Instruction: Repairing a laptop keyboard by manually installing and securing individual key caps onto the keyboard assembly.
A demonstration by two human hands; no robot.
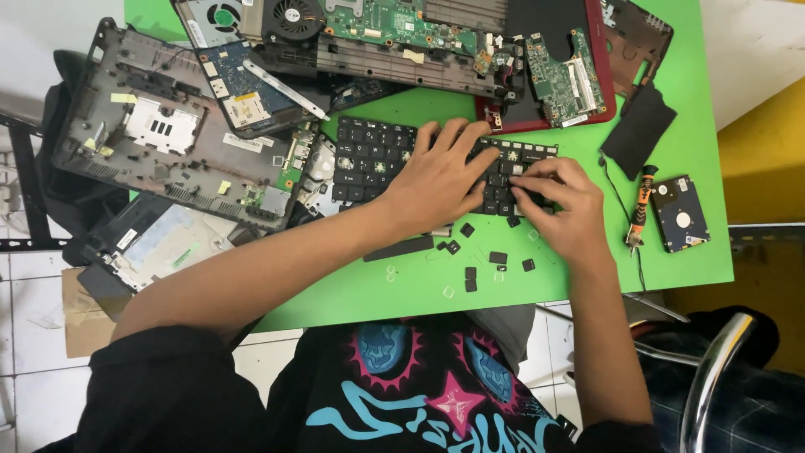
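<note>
A black laptop keyboard (373, 159) lies flat on the green table (377, 289). My left hand (440, 172) rests palm down across its middle, fingers spread over the keys. My right hand (558, 197) sits at the keyboard's right end, its fingertips pinched on a key there. Several loose black keycaps (498, 257) and small clear plastic clips (449, 292) lie scattered on the table just in front of the keyboard. A long black key strip (398, 248) lies beside my left wrist.
Opened laptop shells and circuit boards (394, 21) crowd the back and left, one grey base (168, 126) hanging over the edge. A red laptop case (599, 75), a black pad (639, 130), an orange-handled screwdriver (640, 214) and a hard drive (679, 214) lie right. A chair frame (713, 369) stands near my right elbow.
</note>
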